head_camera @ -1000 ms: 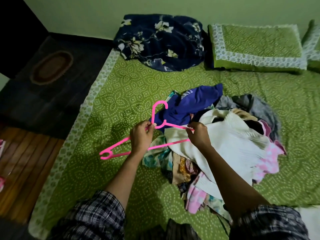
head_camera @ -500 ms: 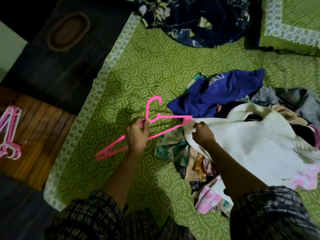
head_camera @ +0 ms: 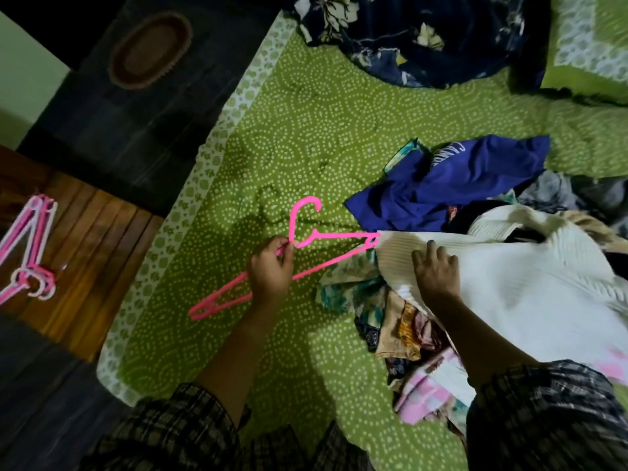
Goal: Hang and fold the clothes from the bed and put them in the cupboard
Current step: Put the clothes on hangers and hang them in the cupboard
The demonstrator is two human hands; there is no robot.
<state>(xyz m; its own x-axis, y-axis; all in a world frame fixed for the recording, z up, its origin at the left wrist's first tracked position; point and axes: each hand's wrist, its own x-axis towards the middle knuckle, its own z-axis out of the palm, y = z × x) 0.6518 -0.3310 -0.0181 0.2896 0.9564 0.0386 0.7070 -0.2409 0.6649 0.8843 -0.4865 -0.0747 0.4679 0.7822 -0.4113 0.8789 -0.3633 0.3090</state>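
On the green bed (head_camera: 306, 130), to the right, a clothes pile (head_camera: 407, 328) runs past the frame edge, mostly covered by a white ribbed garment (head_camera: 526, 283). The left hand (head_camera: 272, 277) pinches a pink hanger (head_camera: 331, 261) below its hook. The hanger's right tip touches the garment's edge. The right hand (head_camera: 436, 270) rests flat on the garment, fingers loose.

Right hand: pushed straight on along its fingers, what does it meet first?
The right hand rests flat on the white ribbed garment. Straight on, past that garment's far edge, it would likely meet the blue T-shirt first; heights in the pile are unclear.
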